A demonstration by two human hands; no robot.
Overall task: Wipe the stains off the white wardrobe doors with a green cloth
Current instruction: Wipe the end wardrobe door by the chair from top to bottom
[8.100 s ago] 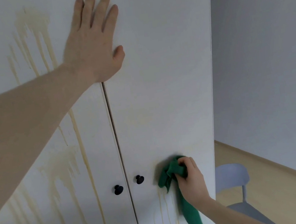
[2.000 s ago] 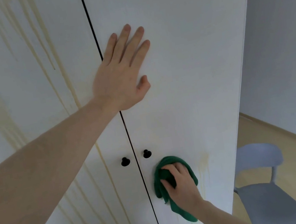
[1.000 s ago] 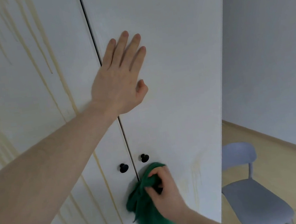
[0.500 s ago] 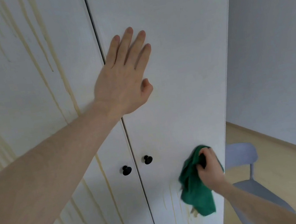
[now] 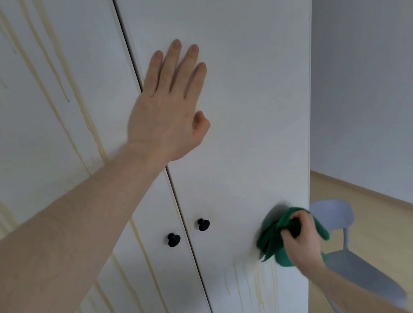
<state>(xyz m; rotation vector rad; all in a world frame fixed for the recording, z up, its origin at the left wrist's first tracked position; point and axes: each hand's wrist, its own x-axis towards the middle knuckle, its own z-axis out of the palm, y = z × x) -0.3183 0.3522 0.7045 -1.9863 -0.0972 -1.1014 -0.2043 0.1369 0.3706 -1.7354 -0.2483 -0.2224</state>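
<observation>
I can read no brand, label or writing on anything from my head camera. The white wardrobe has two doors; the left door carries long yellowish runs from top to bottom, and the right door looks clean over its upper part, with thin yellowish drips remaining low down under the cloth. Each door has a small black knob, the left knob and the right knob, just either side of the centre gap. The green cloth is bunched up and pressed against the right door near its outer edge, about level with the knobs. My right hand grips it, fingers curled tight into the fabric, wrist coming up from the lower right. My left hand lies flat on the right door just beside the centre gap, well above the knobs, fingers straight and close together pointing upward, thumb tucked against the palm's edge, forearm stretching in from the lower left. A pale blue chair stands on the wooden floor beyond the wardrobe.
</observation>
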